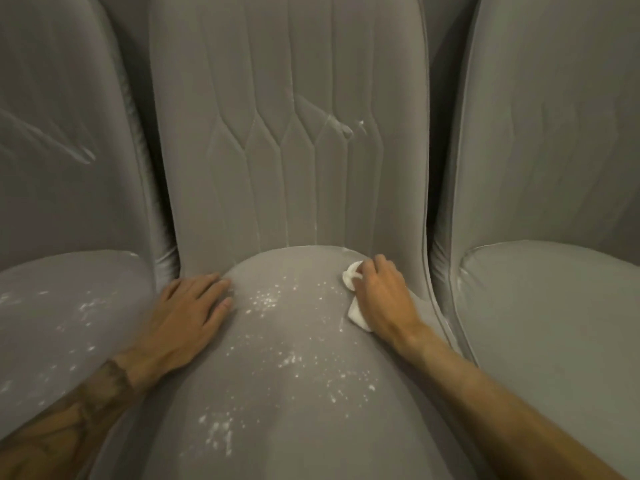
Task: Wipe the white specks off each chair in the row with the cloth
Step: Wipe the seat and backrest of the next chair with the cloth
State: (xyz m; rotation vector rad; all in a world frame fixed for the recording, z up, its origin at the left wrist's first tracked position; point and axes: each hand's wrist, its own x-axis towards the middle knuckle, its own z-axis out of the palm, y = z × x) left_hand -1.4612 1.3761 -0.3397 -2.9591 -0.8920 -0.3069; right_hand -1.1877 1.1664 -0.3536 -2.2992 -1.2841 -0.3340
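Observation:
Three grey upholstered chairs stand side by side. White specks (266, 299) are scattered over the seat of the middle chair (298, 393), and white streaks mark its backrest. My right hand (381, 296) grips a small white cloth (356, 315) and holds it against the far right part of that seat. My left hand (188, 313) lies flat with straight fingers on the seat's left side. The left chair (65, 323) also carries white specks on its seat and streaks on its back.
The right chair (554, 323) shows a seat without visible specks. Narrow dark gaps separate the chair backs. Both my forearms reach in from the lower corners of the view.

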